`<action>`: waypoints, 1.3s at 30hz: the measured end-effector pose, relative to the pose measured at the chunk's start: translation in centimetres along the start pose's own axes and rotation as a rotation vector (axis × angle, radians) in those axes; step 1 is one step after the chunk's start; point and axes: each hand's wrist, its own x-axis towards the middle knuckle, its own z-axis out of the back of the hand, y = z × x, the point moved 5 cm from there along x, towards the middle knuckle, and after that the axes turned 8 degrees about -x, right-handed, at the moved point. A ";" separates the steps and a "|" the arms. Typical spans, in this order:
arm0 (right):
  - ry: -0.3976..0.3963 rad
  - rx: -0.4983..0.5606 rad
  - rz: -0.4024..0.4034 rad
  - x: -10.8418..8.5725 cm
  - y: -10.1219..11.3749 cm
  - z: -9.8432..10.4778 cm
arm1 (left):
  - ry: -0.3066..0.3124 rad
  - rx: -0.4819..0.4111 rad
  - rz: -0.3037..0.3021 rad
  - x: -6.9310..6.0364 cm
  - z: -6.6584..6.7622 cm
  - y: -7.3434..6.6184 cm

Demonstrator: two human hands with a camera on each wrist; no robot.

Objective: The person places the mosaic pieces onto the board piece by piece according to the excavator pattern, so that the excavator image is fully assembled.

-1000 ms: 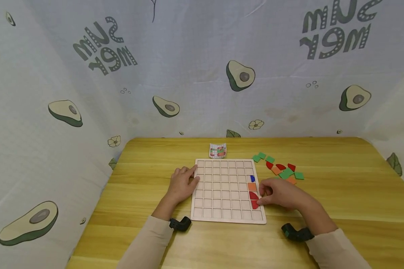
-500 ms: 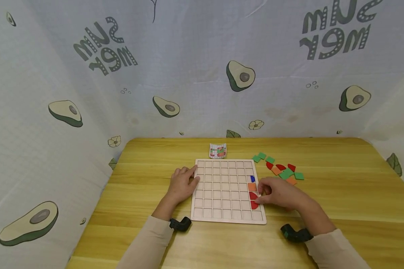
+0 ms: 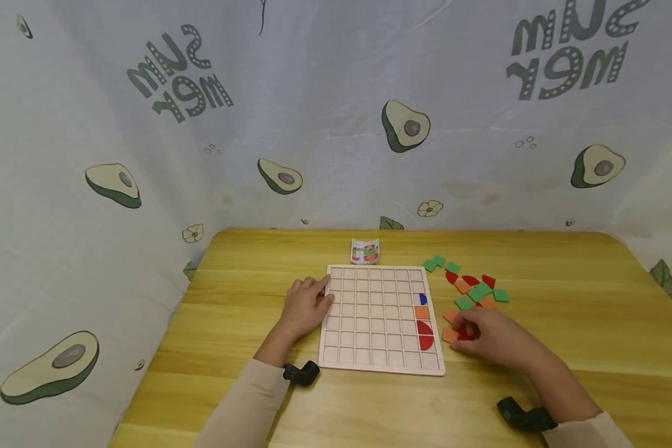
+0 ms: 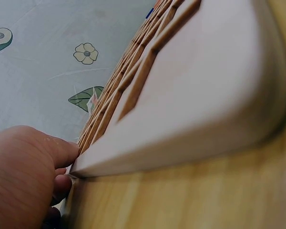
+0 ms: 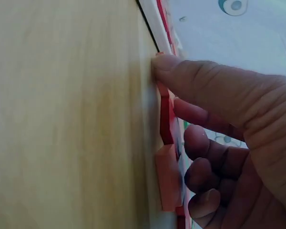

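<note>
A pale wooden grid board [image 3: 369, 366] lies on the table. My left hand [image 3: 304, 309] rests at its left side, index finger and thumb touching the rim; the left wrist view shows the thumb [image 4: 64, 151] on that edge. Along the right column sit a blue piece [image 3: 423, 298], an orange square [image 3: 422, 313] and two red quarter-circles [image 3: 425, 342] that form a half disc. My right hand [image 3: 490, 336] is over loose tiles right of the board, thumb and index apart. Its thumb touches an orange tile [image 5: 168, 179] row's far end; red tiles lie partly hidden beneath the fingers.
Several green [image 3: 480, 292], red [image 3: 488, 281] and orange tiles [image 3: 462, 285] are scattered right of the board. A small printed pattern card [image 3: 365, 252] stands behind the board. The table [image 3: 257, 252] meets an avocado-print curtain [image 3: 336, 124] at the back.
My right hand has left the red quarter-circles on the board and moved right to the loose tiles, uncovering the half disc. My left hand stays at the board's left edge.
</note>
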 end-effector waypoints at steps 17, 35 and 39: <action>-0.062 0.042 0.088 0.5 2.0 0.0 | -0.014 0.000 -0.001 0.0 0.3 0.1; -0.049 0.032 0.108 1.6 6.0 -2.4 | -0.003 -0.016 -0.001 0.0 0.1 0.0; -0.045 0.023 0.094 1.5 5.9 -2.4 | 0.004 -0.013 0.000 0.0 -0.1 0.1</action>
